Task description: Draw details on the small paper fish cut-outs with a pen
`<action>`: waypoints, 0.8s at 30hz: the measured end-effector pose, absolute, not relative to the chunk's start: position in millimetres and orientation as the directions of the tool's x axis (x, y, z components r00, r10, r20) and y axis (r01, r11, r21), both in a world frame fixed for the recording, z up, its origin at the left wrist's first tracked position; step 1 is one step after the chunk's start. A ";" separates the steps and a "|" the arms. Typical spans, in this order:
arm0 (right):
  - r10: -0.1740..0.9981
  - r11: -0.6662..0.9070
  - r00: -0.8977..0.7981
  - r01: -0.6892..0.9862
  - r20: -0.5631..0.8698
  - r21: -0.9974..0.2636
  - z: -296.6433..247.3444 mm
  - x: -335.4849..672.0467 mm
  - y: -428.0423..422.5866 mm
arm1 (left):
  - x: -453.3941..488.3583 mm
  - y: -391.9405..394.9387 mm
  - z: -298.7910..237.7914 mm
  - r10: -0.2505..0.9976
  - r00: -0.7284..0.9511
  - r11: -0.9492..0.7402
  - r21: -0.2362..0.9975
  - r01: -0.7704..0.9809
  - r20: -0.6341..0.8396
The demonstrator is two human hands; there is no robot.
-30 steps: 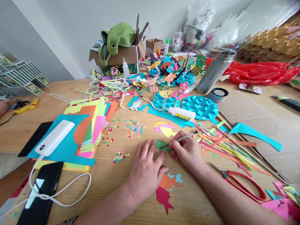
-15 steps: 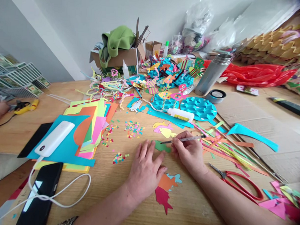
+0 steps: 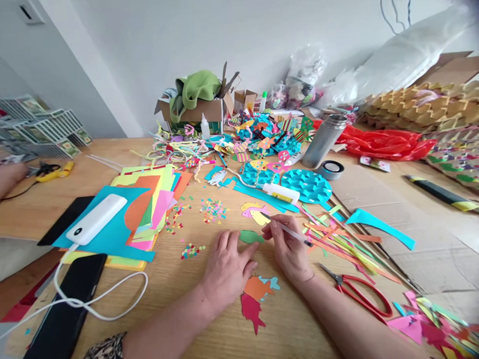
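My left hand (image 3: 230, 267) lies flat on the wooden table, fingers spread, its index finger touching the lower edge of a green paper cutout (image 3: 250, 236). In my right hand (image 3: 289, 251) is a slim pen (image 3: 292, 233), its dark tip pointing up and left over a yellow paper fish (image 3: 259, 218). Part of the green piece's right end is close to my right fingertips. Pink and orange-yellow paper fish peek out behind the yellow one. Below my hands, an orange paper fish (image 3: 257, 288) overlaps a red one (image 3: 253, 312) and a light blue one (image 3: 272, 283).
Red-handled scissors (image 3: 366, 295) lie right of my right forearm, near paper strips (image 3: 345, 233). At left are stacked coloured papers (image 3: 145, 205), a white power bank (image 3: 96, 219) and a phone (image 3: 65, 314). A glue bottle (image 3: 282, 193) and flask (image 3: 325, 141) stand farther back. Another person's hand (image 3: 9, 174) is far left.
The pen tip has left the green paper and now points farther up and away, with the pen tilted differently. My left hand stays flat beside the cutout. The camera view has shifted.
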State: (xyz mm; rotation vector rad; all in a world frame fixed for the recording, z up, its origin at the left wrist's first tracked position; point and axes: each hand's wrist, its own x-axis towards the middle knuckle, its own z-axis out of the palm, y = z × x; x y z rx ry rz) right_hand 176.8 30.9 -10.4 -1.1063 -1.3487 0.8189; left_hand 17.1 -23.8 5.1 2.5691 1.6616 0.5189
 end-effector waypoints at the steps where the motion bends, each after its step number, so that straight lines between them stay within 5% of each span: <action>1: 0.934 0.334 0.078 0.161 0.349 -0.929 -10.4 176.9 30.6 | 17.4 -24.2 5.6 0.891 0.370 -0.426 0.208 0.880 0.263; 24: 0.833 0.510 -0.012 0.403 0.553 -0.760 -1.9 186.8 27.2 | 4.4 -14.2 11.8 0.876 0.293 -0.409 0.269 0.872 0.384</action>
